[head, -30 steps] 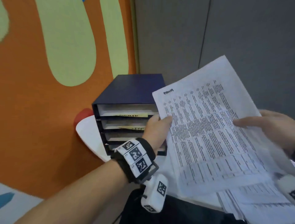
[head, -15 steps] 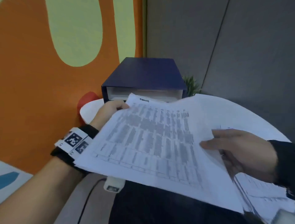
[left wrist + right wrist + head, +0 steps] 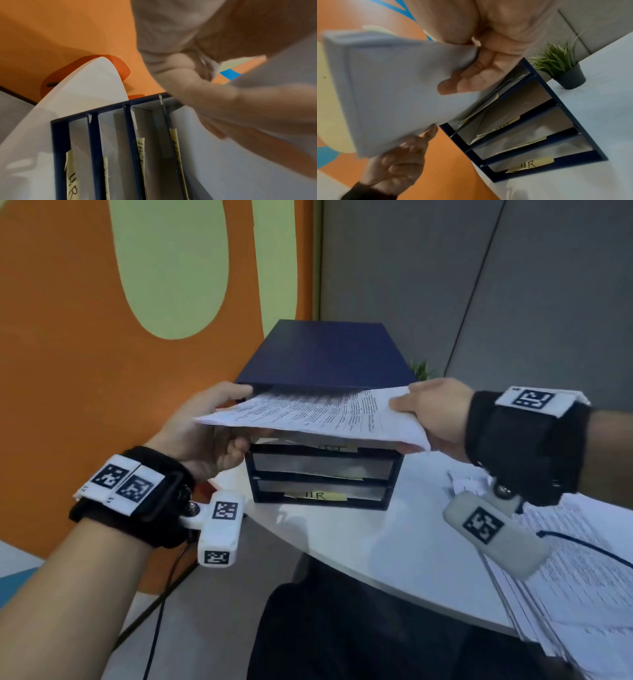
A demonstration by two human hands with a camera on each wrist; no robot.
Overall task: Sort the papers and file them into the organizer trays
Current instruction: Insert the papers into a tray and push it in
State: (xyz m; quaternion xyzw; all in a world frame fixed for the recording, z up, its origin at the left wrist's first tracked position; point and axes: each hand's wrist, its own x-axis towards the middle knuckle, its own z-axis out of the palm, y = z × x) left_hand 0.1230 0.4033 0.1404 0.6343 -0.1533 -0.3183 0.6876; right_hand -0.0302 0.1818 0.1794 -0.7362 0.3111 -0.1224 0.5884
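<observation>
Sheets (image 3: 308,419) now lowered flat to organizer (image 3: 325,354) top slot; left hand (image 3: 205,429), right hand (image 3: 435,416) each pinch a side edge — light, floppy, needs both-edge support.

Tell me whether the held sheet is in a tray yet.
Partly in: the white printed sheet has its far edge under the navy organizer's top.

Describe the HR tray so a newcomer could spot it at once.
Find the dark blue organizer standing on the white table against the orange wall. Its open trays are stacked one above another; go to the lowest. That HR tray alone carries a yellow sticky note handwritten "HR" on its front edge.
</observation>
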